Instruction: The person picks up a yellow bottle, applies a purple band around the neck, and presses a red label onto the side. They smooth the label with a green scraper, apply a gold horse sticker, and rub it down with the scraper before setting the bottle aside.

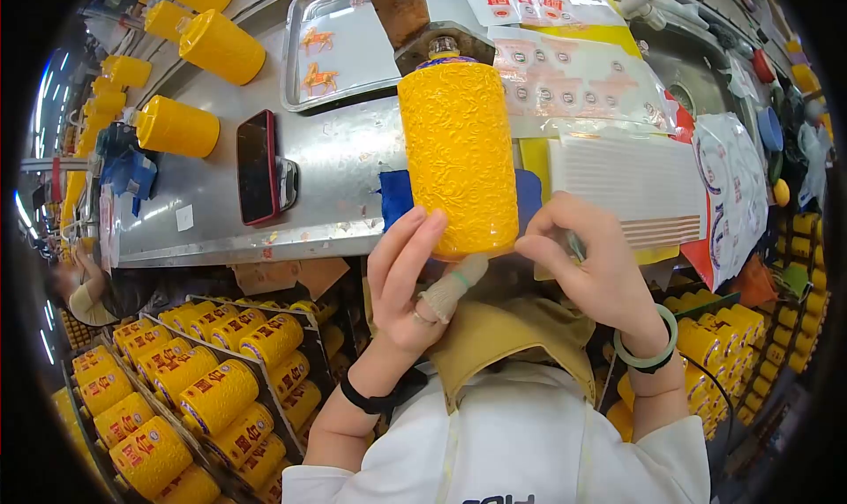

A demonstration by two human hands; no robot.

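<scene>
A yellow embossed bottle (459, 151) lies in front of me, its neck end pointing away and set against a dark metal bracket (441, 44). My left hand (410, 283) grips the bottle's near-left end, two fingers on its side and the thumb under its base. A knitted cover sits on that thumb. Beside the near-right end of the bottle, my right hand (587, 257) has thumb and forefinger pinched together. A small pale-green bit shows among its fingers, too little to name. Blue cloth (397, 195) lies beneath the bottle.
A metal tray (353, 59) with horse decals stands behind left. A phone (256, 169) lies on the steel bench. Decal sheets (573, 81) and a white stack (626, 182) are on the right. Yellow bottles (221, 394) fill racks below; several more (221, 45) stand at back left.
</scene>
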